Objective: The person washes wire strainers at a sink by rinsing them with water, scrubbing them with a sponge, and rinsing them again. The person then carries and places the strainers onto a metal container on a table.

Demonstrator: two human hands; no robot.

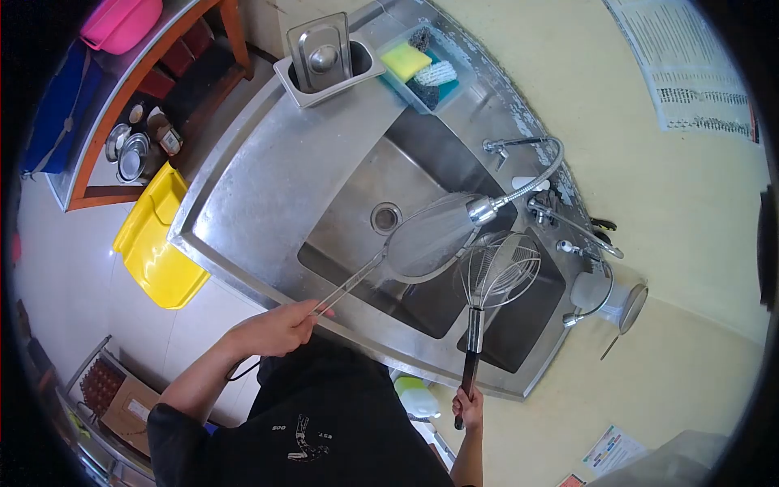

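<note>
Strainer was over bigger basin of sink, its mesh just by spray head. Left hand was closed around strainer's thin handle. Right hand was closed around black handle of whisk; whisk wires were near strainer, above sink. Farther, plastic tub held yellow sponge; beside it stood metal container with lid.
</note>
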